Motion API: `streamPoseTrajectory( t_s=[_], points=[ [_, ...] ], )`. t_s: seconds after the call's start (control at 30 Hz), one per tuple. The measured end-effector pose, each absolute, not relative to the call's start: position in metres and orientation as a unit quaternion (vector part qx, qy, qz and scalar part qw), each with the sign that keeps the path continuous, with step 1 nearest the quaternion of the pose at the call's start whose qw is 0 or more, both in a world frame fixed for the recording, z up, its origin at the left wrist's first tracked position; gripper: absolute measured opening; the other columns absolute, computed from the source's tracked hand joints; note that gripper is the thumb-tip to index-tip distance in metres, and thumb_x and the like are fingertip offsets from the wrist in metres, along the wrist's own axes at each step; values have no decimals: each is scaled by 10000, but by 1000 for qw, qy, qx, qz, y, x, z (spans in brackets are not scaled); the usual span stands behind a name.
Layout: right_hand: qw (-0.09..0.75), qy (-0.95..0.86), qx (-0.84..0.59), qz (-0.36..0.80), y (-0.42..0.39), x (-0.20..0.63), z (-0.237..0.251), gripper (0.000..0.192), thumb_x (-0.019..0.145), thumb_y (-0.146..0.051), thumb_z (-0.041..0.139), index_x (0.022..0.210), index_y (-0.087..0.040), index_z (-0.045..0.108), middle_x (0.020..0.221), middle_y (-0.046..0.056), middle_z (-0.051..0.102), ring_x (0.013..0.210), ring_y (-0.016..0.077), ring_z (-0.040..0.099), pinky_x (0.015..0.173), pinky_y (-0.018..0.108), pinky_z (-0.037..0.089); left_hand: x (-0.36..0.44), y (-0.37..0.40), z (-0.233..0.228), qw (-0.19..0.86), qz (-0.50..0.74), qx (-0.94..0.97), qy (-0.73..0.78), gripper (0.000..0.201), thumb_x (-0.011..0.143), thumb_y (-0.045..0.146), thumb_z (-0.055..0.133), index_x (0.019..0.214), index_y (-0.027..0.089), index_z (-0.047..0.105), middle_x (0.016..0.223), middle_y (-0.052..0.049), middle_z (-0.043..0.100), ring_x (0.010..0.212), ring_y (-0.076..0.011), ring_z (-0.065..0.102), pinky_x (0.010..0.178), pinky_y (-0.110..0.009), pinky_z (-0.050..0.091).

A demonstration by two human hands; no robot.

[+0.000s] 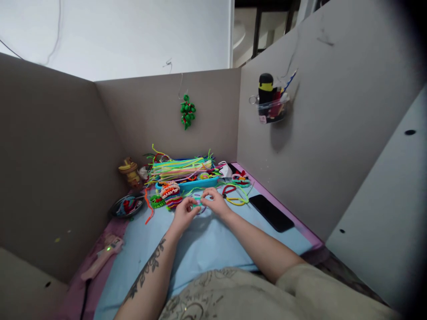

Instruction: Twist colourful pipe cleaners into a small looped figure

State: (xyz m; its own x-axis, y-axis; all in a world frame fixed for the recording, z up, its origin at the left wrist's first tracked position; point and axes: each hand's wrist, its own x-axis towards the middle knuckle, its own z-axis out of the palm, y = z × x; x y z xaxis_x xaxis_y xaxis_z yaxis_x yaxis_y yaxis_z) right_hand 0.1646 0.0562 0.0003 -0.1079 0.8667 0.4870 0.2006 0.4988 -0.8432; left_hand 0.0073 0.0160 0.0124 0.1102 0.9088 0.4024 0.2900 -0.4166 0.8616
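Observation:
My left hand (185, 213) and my right hand (215, 203) meet near the middle of the table, fingers bent in a pinch. Between the fingertips is a small mint-green and purple cord piece (197, 201), partly hidden by the fingers; its exact form is too small to make out. Just beyond my hands stands a light-blue tray (200, 183) heaped with colourful cords (180, 168). Woven cord bracelets (170, 190) in orange, white and stripes lie beside my left hand. Past my right hand are red and yellow cord loops (237, 201).
A black phone (271, 213) lies on the right, and a pink handheld tool (104, 258) with a green light on the left. A dark bowl (116, 212) holds cord pieces. Grey partitions (213, 111) enclose the table; a clear cup (271, 111) hangs on the right one.

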Motion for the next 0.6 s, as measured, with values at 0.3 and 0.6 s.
streamPoseTrajectory(
  t_s=[0.3, 0.6],
  points=[
    [495, -686, -388, 364, 59, 169, 3, 120, 682, -260, 638, 782, -199, 668, 1045, 64, 543, 1038, 207, 493, 785, 313, 394, 4, 18, 12, 334, 480, 688, 430, 211, 665, 311, 637, 791, 161, 557, 548, 56, 414, 458, -66, 310, 440, -193, 223],
    [499, -701, -375, 346, 69, 168, -10, 117, 730, -267, 581, 669, -176, 622, 951, 58, 571, 972, 191, 520, 824, 319, 397, 0, 24, 9, 274, 490, 693, 453, 209, 659, 275, 620, 789, 184, 484, 636, 51, 471, 489, -71, 368, 484, -193, 291]
  ],
)
